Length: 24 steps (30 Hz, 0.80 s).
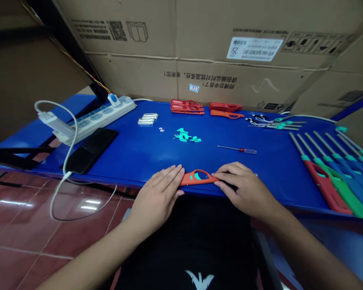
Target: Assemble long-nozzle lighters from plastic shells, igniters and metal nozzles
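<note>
An orange lighter handle [188, 180] with teal parts showing in its opening lies at the table's front edge, its long side running left to right. My left hand [158, 192] is closed over its left end, fingers together on top and thumb beneath, hiding that end. My right hand [245, 186] pinches the narrow right end between thumb and fingers. Beyond my hands lie small teal plastic pieces [183, 137] and a screwdriver [248, 151] with a clear and red handle.
Red handle shells [187, 106], silvery cylinders [146, 119] and metal-tube parts with wires [282, 125] lie toward the back. Finished-looking lighters [329, 189] line the right. A power strip [93, 121] and black phone [90, 151] sit left. A cardboard box [133, 72] stands behind.
</note>
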Each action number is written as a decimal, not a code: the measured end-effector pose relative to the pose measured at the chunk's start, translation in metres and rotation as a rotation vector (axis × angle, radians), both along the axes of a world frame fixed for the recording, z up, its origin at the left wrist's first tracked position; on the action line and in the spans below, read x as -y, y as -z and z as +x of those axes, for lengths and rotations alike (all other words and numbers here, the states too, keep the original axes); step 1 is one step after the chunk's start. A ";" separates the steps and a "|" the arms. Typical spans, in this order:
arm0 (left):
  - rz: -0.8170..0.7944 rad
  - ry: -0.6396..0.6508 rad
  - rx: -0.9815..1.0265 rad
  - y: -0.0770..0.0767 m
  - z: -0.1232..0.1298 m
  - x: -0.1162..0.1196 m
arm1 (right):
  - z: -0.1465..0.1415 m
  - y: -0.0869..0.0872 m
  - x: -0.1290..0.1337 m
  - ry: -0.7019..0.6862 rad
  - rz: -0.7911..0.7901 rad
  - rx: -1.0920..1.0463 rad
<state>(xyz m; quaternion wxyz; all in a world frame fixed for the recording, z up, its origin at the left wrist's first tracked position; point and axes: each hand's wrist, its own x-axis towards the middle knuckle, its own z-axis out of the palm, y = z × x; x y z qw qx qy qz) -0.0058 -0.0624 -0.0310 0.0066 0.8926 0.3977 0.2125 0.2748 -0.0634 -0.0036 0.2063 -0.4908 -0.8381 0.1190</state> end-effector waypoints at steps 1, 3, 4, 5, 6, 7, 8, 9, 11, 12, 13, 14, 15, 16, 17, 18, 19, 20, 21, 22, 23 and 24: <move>0.016 -0.013 0.010 0.000 0.000 0.003 | -0.001 0.001 0.001 0.000 0.008 0.002; 0.019 -0.034 0.018 -0.004 0.003 0.002 | -0.002 0.002 0.001 -0.014 0.023 0.014; 0.002 -0.038 0.004 -0.009 0.005 -0.001 | -0.003 0.002 0.000 -0.024 0.031 0.022; -0.024 -0.043 -0.020 -0.016 0.008 -0.006 | -0.003 0.002 -0.002 -0.036 0.036 0.030; -0.061 -0.044 -0.050 -0.022 0.012 -0.012 | -0.004 0.002 -0.003 -0.048 0.043 0.038; -0.099 -0.038 -0.077 -0.029 0.016 -0.019 | -0.005 0.002 -0.004 -0.056 0.050 0.042; -0.130 -0.029 -0.094 -0.035 0.020 -0.026 | -0.006 0.002 -0.005 -0.057 0.061 0.044; -0.161 0.012 -0.106 -0.040 0.024 -0.033 | -0.007 0.002 -0.005 -0.053 0.072 0.042; -0.239 0.103 -0.135 -0.045 0.032 -0.045 | -0.008 0.004 -0.004 -0.033 0.093 0.029; -0.264 0.131 -0.147 -0.045 0.035 -0.049 | -0.007 0.005 -0.003 -0.019 0.100 0.023; -0.276 0.147 -0.154 -0.045 0.038 -0.051 | -0.006 0.006 -0.001 -0.010 0.102 0.021; -0.274 0.148 -0.157 -0.044 0.040 -0.052 | -0.002 0.006 -0.001 0.000 0.102 0.023; -0.264 0.138 -0.161 -0.043 0.041 -0.051 | 0.002 0.005 0.000 0.015 0.098 0.028; -0.247 0.125 -0.167 -0.041 0.042 -0.049 | 0.008 0.004 0.000 0.035 0.091 0.037; -0.229 0.111 -0.179 -0.041 0.042 -0.047 | 0.015 0.003 0.000 0.057 0.081 0.048; -0.211 0.095 -0.196 -0.040 0.042 -0.045 | 0.023 0.001 0.000 0.077 0.069 0.058; -0.190 0.085 -0.215 -0.040 0.043 -0.043 | 0.031 -0.001 0.000 0.086 0.053 0.067; -0.165 0.082 -0.234 -0.039 0.043 -0.042 | 0.039 -0.003 0.000 0.083 0.038 0.069; -0.136 0.088 -0.248 -0.039 0.044 -0.041 | 0.045 -0.004 0.000 0.070 0.024 0.068; -0.107 0.096 -0.254 -0.039 0.045 -0.040 | 0.050 -0.006 0.000 0.056 0.017 0.062; -0.080 0.104 -0.255 -0.038 0.046 -0.040 | 0.053 -0.006 0.001 0.042 0.016 0.054; -0.056 0.110 -0.252 -0.037 0.047 -0.040 | 0.055 -0.007 0.001 0.029 0.021 0.047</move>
